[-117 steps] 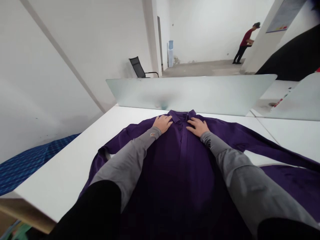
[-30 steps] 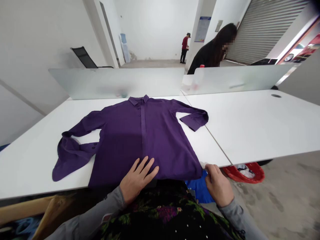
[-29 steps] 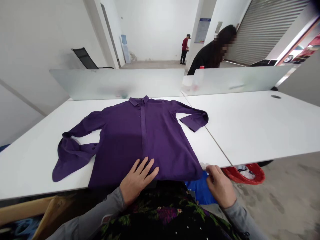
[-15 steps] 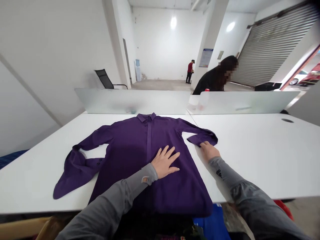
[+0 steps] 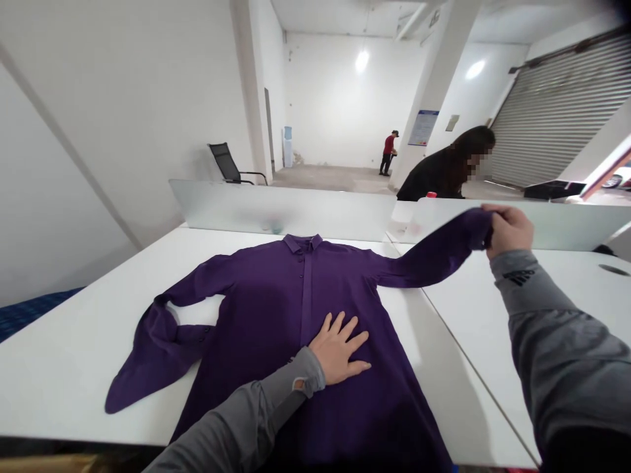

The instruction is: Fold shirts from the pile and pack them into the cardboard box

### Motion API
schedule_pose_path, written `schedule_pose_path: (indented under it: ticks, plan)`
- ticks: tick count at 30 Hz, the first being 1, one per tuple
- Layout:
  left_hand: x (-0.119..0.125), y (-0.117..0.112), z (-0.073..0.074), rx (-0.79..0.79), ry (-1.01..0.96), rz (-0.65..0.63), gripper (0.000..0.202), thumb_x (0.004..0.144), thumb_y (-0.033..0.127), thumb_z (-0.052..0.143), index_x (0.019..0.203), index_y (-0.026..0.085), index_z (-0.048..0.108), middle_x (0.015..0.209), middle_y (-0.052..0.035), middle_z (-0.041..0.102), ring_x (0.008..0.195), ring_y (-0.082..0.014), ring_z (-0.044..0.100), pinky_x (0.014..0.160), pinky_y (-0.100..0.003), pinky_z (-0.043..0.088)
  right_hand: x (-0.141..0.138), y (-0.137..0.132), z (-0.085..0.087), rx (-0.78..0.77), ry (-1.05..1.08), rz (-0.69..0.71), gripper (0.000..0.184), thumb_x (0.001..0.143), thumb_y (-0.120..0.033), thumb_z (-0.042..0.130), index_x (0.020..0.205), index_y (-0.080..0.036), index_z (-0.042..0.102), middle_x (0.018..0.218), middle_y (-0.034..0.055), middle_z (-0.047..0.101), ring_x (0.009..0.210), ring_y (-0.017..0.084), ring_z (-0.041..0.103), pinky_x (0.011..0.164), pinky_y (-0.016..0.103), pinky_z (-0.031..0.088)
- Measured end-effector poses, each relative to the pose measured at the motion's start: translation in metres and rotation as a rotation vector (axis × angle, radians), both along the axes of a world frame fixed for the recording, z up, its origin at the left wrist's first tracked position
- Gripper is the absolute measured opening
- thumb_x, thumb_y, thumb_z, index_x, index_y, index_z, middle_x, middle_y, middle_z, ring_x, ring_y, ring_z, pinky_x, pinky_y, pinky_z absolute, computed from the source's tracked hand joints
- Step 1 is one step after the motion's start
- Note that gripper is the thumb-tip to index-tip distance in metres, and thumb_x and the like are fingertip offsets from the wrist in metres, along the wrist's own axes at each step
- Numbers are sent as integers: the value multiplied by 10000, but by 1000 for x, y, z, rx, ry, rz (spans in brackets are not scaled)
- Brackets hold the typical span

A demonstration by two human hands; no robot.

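A purple button-up shirt (image 5: 276, 309) lies front up on the white table (image 5: 73, 341), collar toward the frosted divider. My left hand (image 5: 340, 348) rests flat on the shirt's front, fingers spread. My right hand (image 5: 507, 226) is raised above the table to the right, closed on the cuff of the shirt's right sleeve (image 5: 434, 253), which stretches taut from the shoulder. The other sleeve (image 5: 158, 328) lies folded back on itself on the left.
A frosted divider (image 5: 296, 210) runs along the table's far edge. A second white table (image 5: 582, 289) adjoins on the right. A person in black (image 5: 444, 174) leans behind the divider; another in red (image 5: 389, 148) stands far back. A black chair (image 5: 227, 164) stands by the wall.
My right hand took hold of the right sleeve's cuff and lifted it up and out to the right, unfolding the sleeve. My left hand stayed pressed on the shirt front.
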State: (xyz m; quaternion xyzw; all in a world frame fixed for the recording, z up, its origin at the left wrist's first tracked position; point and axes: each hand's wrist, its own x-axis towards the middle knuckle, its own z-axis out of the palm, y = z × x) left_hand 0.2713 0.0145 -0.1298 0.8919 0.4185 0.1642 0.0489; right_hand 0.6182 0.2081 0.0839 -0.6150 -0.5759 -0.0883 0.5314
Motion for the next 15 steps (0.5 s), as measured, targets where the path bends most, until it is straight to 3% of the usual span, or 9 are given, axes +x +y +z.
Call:
schedule_pose_path:
  ticks: [1, 4, 6, 7, 9, 11, 13, 15]
  plan:
    - [0, 0, 0, -3, -10, 0, 679, 906, 685, 288, 1466, 304, 339, 1554, -86, 290, 1429, -387, 197, 1120, -651, 170, -26, 4, 14, 56, -6, 123, 542, 945, -362, 192, 1252, -98, 552, 1256, 198, 601, 1132, 240, 605, 833, 431, 528]
    - [-2, 1, -1, -2, -24, -1, 684, 903, 688, 291, 1462, 298, 347, 1552, -89, 293, 1426, -391, 202, 1120, -650, 171, -126, 4, 39, 227, 43, 715, 263, 894, -301, 421, 998, -206, 642, 1175, 66, 650, 1150, 220, 585, 1004, 480, 445]
    - [-4, 1, -1, 0, -24, -2, 691, 899, 691, 299, 1462, 293, 347, 1551, -89, 295, 1424, -392, 204, 1119, -649, 177, -198, -1, 32, 167, 59, 1004, 135, 859, -289, 515, 904, -247, 635, 1141, 20, 657, 1159, 199, 557, 1100, 482, 366]
    - [-5, 1, -1, 1, -24, -1, 694, 897, 693, 302, 1462, 292, 345, 1550, -88, 296, 1423, -392, 204, 1117, -649, 181, -231, -3, 22, 123, 39, 1072, 143, 857, -299, 519, 908, -230, 633, 1125, 15, 659, 1136, 186, 571, 1095, 465, 376]
    - [-5, 1, 0, 0, -26, -3, 695, 896, 693, 305, 1461, 289, 343, 1549, -84, 298, 1421, -392, 207, 1112, -649, 191, -281, -2, -8, 36, 6, 1151, 220, 833, -345, 552, 965, -192, 641, 1085, 33, 670, 1092, 192, 597, 1037, 457, 435]
    - [-5, 0, 2, 2, -36, -9, 694, 896, 691, 309, 1457, 284, 347, 1546, -82, 304, 1417, -388, 214, 1111, -646, 197, -304, 4, -42, -123, 23, 1157, 349, 822, -381, 557, 1098, -176, 619, 1165, 62, 643, 1131, 206, 577, 1022, 456, 445]
    - [-5, 0, 4, 10, -52, -11, 694, 893, 690, 320, 1450, 277, 360, 1538, -83, 318, 1413, -385, 224, 1112, -642, 200, -301, 11, -72, -210, 28, 974, 411, 850, -403, 497, 1171, -167, 600, 1204, 92, 627, 1130, 217, 575, 1013, 462, 447]
    - [-5, 0, 5, 21, -64, -10, 692, 892, 686, 333, 1444, 269, 370, 1529, -89, 332, 1406, -389, 235, 1108, -645, 204, -280, 14, -98, -221, 12, 775, 437, 877, -421, 438, 1172, -153, 615, 1226, 127, 614, 1158, 250, 550, 1047, 496, 402]
